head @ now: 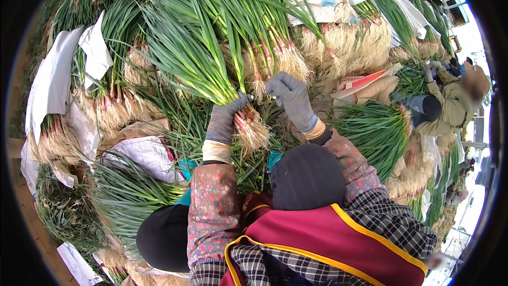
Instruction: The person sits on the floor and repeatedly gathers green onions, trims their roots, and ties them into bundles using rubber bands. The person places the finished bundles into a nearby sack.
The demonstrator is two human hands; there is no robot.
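My gloved left hand [228, 117] grips a bunch of young garlic plants [206, 73] just above their reddish bulb ends. Their green leaves fan up and to the left, and pale roots [254, 135] hang below the hand. To the right, my gloved right hand [291, 95] is raised with its fingers bent; whether anything is pinched in it is hard to see. Close by its fingertips is the rooted end of a single stalk [258, 81]. Beyond both hands lies a large heap of loose garlic plants [262, 20], roots toward me.
Loose green leaves [190, 127] litter the ground between my dark-covered knees. A stacked bundle [369, 135] lies at right, another [131, 194] at left. White sacking [55, 75] covers more plants. A co-worker [448, 99] sits at far right, handling leaves.
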